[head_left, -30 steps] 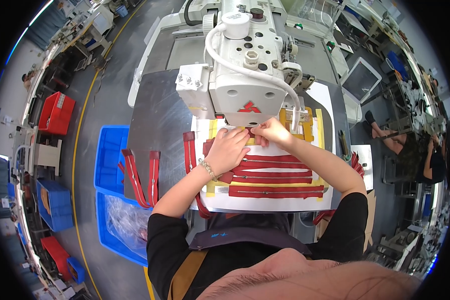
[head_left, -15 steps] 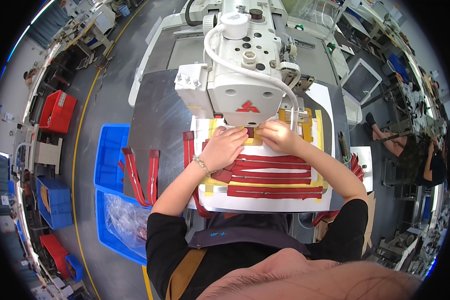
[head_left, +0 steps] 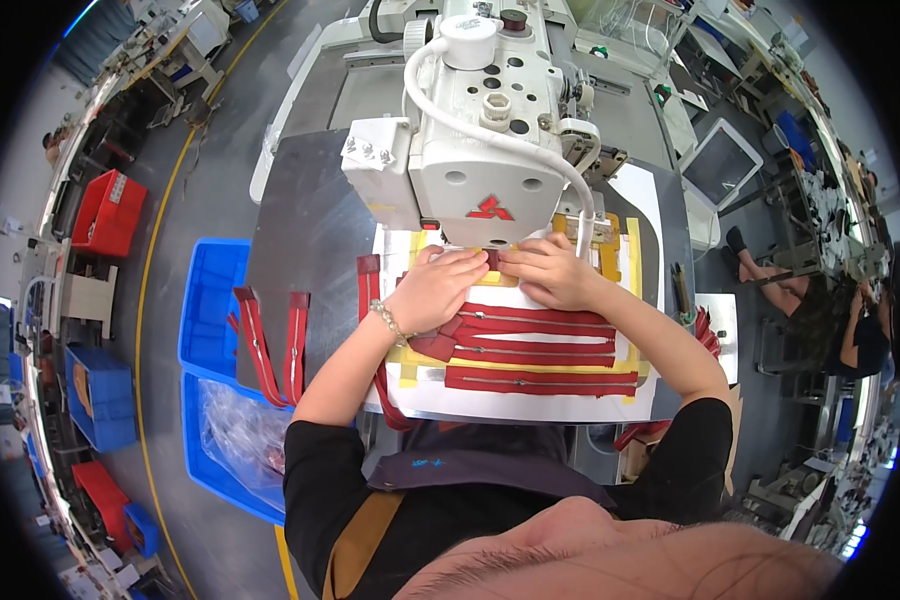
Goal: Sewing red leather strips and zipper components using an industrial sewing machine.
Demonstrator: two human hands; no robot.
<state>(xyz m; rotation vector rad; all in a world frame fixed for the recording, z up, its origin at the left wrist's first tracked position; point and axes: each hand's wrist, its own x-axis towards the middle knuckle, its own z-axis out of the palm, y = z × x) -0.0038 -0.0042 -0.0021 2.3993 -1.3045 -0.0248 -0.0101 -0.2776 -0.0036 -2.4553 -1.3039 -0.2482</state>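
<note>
Under the head of a white sewing machine [head_left: 485,175], a small dark red tab [head_left: 493,260] lies between my hands. My left hand [head_left: 435,288] lies nearly flat, its outstretched fingertips at the tab's left edge. From the other side my right hand [head_left: 555,272] has its fingers on the tab's right edge; the thumb is hidden. Just below my hands several red zipper strips [head_left: 540,383] lie across a white template sheet [head_left: 410,405] edged with yellow tape. Another red zipper [head_left: 369,280] runs down beside my left wrist, partly under the forearm.
Left on the grey metal table [head_left: 310,220] a folded red zipper [head_left: 297,345] hangs over the edge. Blue bins [head_left: 192,320] stand beyond it. To the right are more red zippers [head_left: 705,330] and a screen [head_left: 722,162]. Another person [head_left: 855,330] sits farther right.
The fingers of my right hand have straightened and moved closer to my left fingertips at the tab. The whole view has shifted slightly; the zipper strips lie as before.
</note>
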